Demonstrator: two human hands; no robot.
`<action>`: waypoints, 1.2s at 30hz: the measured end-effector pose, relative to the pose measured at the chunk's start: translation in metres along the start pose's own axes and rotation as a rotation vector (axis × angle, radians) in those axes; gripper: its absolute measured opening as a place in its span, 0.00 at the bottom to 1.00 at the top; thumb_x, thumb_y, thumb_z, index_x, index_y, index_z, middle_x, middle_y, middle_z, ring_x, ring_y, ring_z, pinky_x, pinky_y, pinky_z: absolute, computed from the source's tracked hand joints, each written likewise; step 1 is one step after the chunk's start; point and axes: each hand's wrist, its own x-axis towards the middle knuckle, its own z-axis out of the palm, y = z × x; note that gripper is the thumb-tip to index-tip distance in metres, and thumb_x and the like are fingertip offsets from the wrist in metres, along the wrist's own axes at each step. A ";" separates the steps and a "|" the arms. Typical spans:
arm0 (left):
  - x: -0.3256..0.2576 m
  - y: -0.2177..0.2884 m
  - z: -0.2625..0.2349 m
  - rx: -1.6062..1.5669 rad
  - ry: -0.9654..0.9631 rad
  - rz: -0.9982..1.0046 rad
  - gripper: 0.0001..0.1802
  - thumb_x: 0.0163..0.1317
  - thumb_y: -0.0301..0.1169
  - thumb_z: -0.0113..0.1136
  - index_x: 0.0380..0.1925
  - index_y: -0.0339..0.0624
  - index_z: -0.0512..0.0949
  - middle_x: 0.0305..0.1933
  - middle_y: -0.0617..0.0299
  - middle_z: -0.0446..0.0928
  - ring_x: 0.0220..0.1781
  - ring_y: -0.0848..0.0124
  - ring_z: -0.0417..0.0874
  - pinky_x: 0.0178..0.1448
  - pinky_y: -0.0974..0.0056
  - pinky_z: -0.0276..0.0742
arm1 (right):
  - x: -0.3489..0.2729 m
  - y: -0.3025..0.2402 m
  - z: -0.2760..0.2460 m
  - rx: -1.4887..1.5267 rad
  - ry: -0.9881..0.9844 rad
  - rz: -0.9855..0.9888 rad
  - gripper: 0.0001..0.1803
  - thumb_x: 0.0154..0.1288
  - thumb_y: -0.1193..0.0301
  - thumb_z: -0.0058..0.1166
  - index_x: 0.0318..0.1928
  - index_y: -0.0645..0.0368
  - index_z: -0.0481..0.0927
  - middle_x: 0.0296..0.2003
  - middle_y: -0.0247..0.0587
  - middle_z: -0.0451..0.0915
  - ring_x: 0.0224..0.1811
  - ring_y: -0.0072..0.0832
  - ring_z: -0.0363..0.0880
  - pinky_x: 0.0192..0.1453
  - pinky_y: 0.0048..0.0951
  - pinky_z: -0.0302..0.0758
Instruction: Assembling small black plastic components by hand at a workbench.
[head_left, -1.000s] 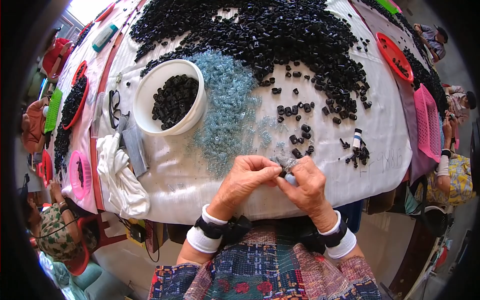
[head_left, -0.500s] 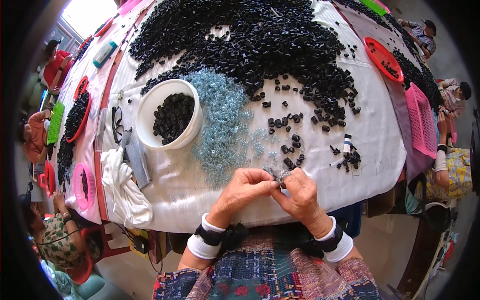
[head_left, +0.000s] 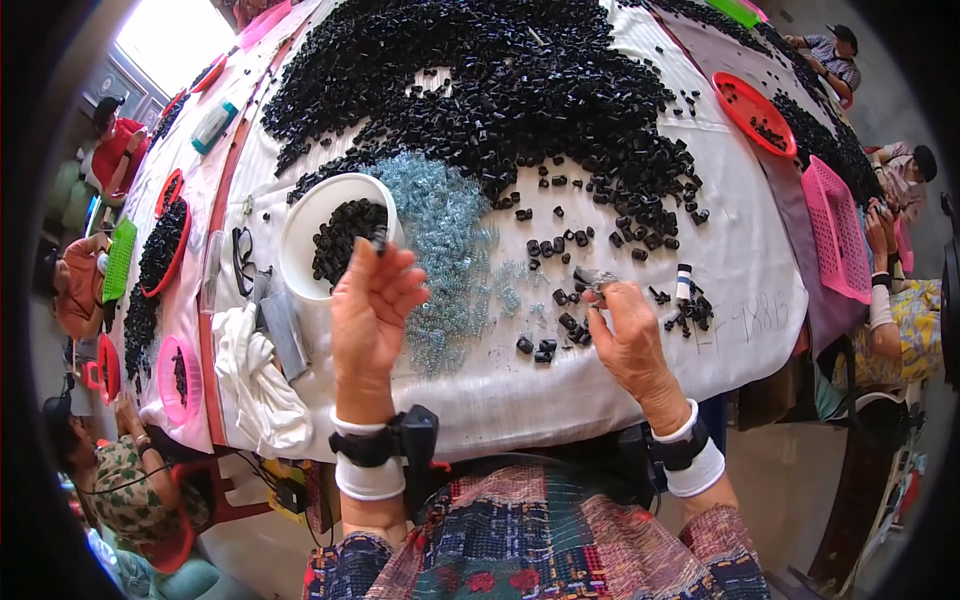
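Left hand: raised palm-up over the near right rim of the bowl, fingers loosely curled; a black piece [head_left: 379,238] shows at the fingertips, though I cannot tell whether it is gripped. The left hand [head_left: 375,305] is above the surface [head_left: 470,415].
Right hand: thumb and fingers pinched on a small grey bundle [head_left: 596,279], too blurred to make out; the right hand [head_left: 630,338] is near the middle of the near side.
White bowl: the bowl [head_left: 297,240] is on the left, partly filled with black pieces.
Blue springs: a loose heap of springs [head_left: 430,230] just right of the bowl.
Black pile: a wide pile [head_left: 480,110] covers the far part; loose pieces lie near the right hand.
Small bottle: the bottle [head_left: 684,281], white with dark bands, is to the right, by small black bits [head_left: 690,316].
Left edge: glasses [head_left: 243,262] beyond a crumpled white cloth [head_left: 250,375].
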 end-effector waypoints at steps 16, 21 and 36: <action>-0.038 -0.053 0.014 0.140 -0.095 -0.296 0.11 0.64 0.31 0.54 0.43 0.36 0.75 0.36 0.55 0.80 0.33 0.70 0.83 0.36 0.66 0.82 | 0.020 0.005 0.038 -0.255 -0.125 -0.096 0.21 0.47 0.77 0.56 0.46 0.58 0.71 0.30 0.41 0.72 0.35 0.39 0.72 0.40 0.38 0.70; -0.039 -0.078 0.019 0.260 -0.129 -0.400 0.11 0.63 0.30 0.56 0.43 0.36 0.74 0.38 0.55 0.79 0.34 0.72 0.83 0.37 0.69 0.81 | 0.027 -0.003 0.036 -0.211 -0.179 -0.098 0.20 0.47 0.78 0.55 0.44 0.62 0.69 0.31 0.47 0.73 0.36 0.45 0.73 0.41 0.41 0.70; -0.051 -0.070 0.013 0.187 -0.180 -0.516 0.10 0.59 0.28 0.60 0.39 0.36 0.76 0.35 0.57 0.80 0.31 0.74 0.81 0.34 0.72 0.79 | -0.005 -0.027 0.017 0.276 -0.008 0.102 0.19 0.47 0.84 0.55 0.43 0.64 0.72 0.31 0.46 0.73 0.33 0.40 0.75 0.36 0.37 0.73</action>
